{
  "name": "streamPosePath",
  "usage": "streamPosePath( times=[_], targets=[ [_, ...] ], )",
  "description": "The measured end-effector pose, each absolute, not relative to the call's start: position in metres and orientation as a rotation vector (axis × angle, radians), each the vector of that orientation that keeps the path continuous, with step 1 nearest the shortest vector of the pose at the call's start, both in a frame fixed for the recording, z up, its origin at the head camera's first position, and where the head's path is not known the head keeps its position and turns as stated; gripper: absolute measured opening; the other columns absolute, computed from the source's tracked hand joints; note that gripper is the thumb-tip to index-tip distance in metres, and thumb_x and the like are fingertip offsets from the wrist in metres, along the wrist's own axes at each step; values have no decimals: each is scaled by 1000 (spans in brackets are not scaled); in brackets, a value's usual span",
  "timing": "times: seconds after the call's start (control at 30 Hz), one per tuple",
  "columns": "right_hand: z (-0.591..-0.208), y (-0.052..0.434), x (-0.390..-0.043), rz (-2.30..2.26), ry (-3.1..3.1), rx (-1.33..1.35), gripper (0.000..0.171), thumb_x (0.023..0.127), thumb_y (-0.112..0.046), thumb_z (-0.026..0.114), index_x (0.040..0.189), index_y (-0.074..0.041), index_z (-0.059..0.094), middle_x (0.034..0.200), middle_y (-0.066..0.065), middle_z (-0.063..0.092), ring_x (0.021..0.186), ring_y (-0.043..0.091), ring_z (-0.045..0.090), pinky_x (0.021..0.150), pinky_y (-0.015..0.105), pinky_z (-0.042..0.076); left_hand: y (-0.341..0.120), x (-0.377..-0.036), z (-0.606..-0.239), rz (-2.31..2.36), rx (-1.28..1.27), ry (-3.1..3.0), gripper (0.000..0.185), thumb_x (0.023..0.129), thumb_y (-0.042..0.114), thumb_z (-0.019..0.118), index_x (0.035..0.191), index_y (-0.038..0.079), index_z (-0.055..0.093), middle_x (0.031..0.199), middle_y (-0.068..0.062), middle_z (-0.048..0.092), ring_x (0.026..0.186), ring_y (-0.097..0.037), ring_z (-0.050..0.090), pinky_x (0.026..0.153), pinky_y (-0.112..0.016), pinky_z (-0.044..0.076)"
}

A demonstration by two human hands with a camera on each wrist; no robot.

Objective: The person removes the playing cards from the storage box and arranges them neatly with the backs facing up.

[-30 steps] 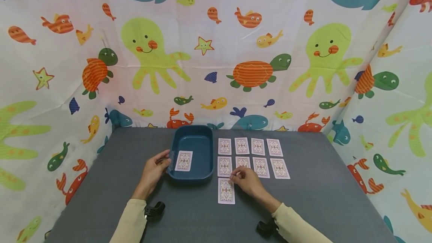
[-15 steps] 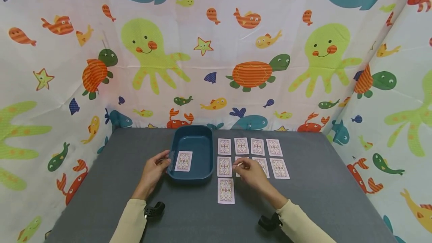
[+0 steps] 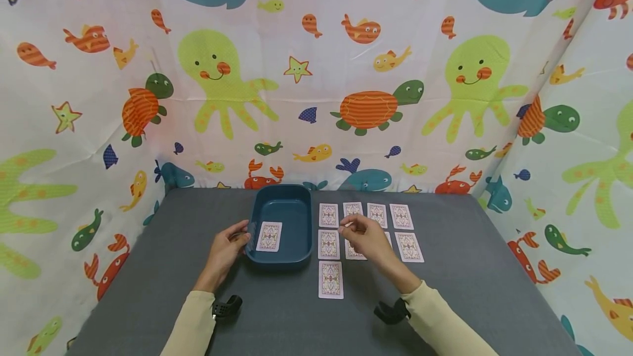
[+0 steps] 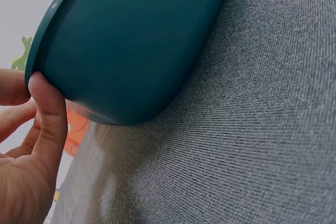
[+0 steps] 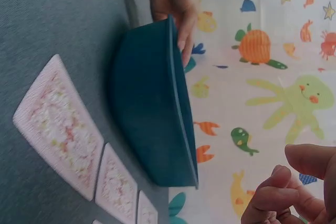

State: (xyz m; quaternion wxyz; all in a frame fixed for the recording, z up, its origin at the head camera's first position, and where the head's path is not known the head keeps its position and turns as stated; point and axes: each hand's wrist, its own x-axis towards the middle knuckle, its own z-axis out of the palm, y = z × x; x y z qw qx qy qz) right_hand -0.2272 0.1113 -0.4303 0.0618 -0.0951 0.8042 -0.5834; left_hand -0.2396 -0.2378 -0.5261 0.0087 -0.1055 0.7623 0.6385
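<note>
My left hand (image 3: pixel 227 254) pinches the left rim of a dark blue plastic tray (image 3: pixel 307 246), thumb outside; the left wrist view shows thumb and fingers on that rim. Inside the tray one patterned playing card (image 3: pixel 269 237) lies back up. My right hand (image 3: pixel 368 238) hovers above the rows of cards right of the tray, its fingers loosely bent and nothing between them, as the right wrist view shows. It partly covers a top-row card (image 3: pixel 352 209) and cards of the middle row. Nearest the person lies a single card (image 3: pixel 331 280).
Several face-down cards stand in rows, among them the middle-row left card (image 3: pixel 328 244) and the right-end card (image 3: pixel 409 247). A grey cloth (image 3: pixel 287 317) covers the table. Behind and beside it hangs a sea-animal curtain (image 3: pixel 316 81).
My right hand has moved away from the nearest card, up toward the top row. The left hand stays on the tray rim, and the cards in sight lie as before.
</note>
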Motion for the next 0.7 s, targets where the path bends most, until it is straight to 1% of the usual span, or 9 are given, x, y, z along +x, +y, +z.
streamPosePath(
  times=[0.2,0.33,0.5,0.7],
  targets=[
    [-435,97,-236,-1777,2451,-288,20,93,-14,67,110,-4,66,77,2,55,56,10,46,51,22,39,-238,-239,-526,1997,-329,2391,44,99,14,57,143,15,51,137,-13,51,109,-28,53,76,-25,51],
    [-439,86,-243,-1806,2427,-350,21,92,-16,68,111,-9,66,80,5,57,59,11,48,54,23,41,-238,-240,-526,2012,-331,2383,44,99,13,57,142,16,51,136,-13,51,109,-28,54,76,-26,51],
    [-437,71,-246,-1831,2389,-387,25,91,-20,70,113,-9,66,85,8,60,63,14,51,57,25,42,-237,-241,-527,2016,-331,2381,45,98,14,57,142,16,51,136,-12,51,110,-28,53,77,-28,51],
    [-437,58,-248,-1805,2409,-379,28,90,-22,71,115,-10,66,89,8,61,67,16,53,58,27,44,-237,-240,-526,2035,-341,2373,46,96,15,59,142,15,51,134,-12,52,108,-26,54,77,-28,51]
  ],
)
